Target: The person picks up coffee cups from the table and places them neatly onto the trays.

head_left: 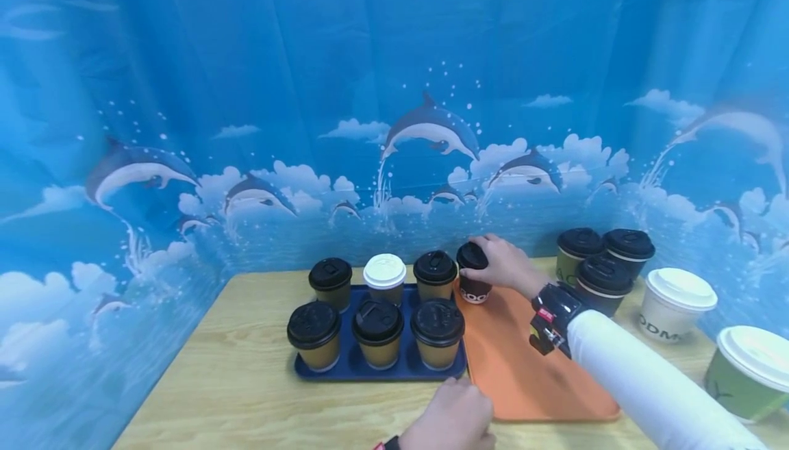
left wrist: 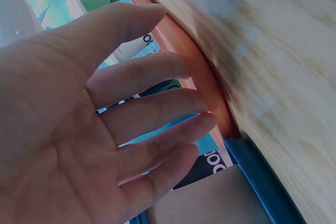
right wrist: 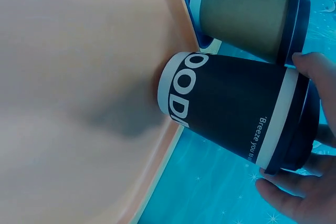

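Note:
In the head view a dark cup with a black lid point(head_left: 474, 285) stands at the back left corner of the orange tray point(head_left: 536, 381). My right hand point(head_left: 505, 265) holds it by the lid. The right wrist view shows the dark cup point(right wrist: 226, 103) with white lettering, thumb and fingers of my right hand point(right wrist: 304, 182) on opposite sides of its lid. My left hand point(head_left: 453, 416) hovers by the front edge of the trays, holding nothing. Its fingers are loosely bent in the left wrist view, where the left hand point(left wrist: 105, 114) shows its palm.
Left of the orange tray, a blue tray point(head_left: 394, 371) carries several lidded cups in two rows, one with a white lid point(head_left: 385, 270). On the right stand several black-lidded cups point(head_left: 604, 275), a white cup point(head_left: 674, 303) and a green cup point(head_left: 748, 375). A dolphin-print curtain point(head_left: 370, 94) hangs behind.

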A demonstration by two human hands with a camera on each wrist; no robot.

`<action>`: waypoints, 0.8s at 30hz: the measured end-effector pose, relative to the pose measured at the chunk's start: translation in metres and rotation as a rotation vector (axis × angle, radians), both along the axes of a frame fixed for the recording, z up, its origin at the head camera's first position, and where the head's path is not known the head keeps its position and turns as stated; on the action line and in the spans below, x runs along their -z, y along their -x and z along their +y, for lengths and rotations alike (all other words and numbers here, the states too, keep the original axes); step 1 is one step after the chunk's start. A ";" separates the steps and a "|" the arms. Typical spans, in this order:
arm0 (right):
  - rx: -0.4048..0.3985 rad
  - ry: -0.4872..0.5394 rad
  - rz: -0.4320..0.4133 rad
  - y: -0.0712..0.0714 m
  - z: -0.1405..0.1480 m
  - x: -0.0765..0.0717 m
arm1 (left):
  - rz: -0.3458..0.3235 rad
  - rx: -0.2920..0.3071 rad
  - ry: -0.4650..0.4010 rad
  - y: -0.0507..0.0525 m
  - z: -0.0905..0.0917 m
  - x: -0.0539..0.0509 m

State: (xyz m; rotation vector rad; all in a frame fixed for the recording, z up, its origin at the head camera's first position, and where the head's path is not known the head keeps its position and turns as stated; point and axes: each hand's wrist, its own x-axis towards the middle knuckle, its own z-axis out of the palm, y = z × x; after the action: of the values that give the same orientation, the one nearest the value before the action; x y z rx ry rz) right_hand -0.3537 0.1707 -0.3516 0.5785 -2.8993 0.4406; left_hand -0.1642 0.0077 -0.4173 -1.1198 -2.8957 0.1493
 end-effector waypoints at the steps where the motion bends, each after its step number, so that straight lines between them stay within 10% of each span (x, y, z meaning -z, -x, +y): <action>1: -0.001 -0.001 -0.012 0.000 0.000 0.000 | -0.003 -0.007 0.005 0.000 0.001 0.000; 24: -0.017 -0.021 -0.048 -0.002 0.005 0.004 | 0.031 0.016 -0.014 -0.001 -0.001 -0.001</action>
State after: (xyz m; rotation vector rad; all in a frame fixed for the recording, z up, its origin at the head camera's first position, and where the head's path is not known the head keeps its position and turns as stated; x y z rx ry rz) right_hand -0.3521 0.1759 -0.3555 0.6042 -2.9503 0.4331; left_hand -0.1634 0.0070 -0.4160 -1.1279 -2.8557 0.1450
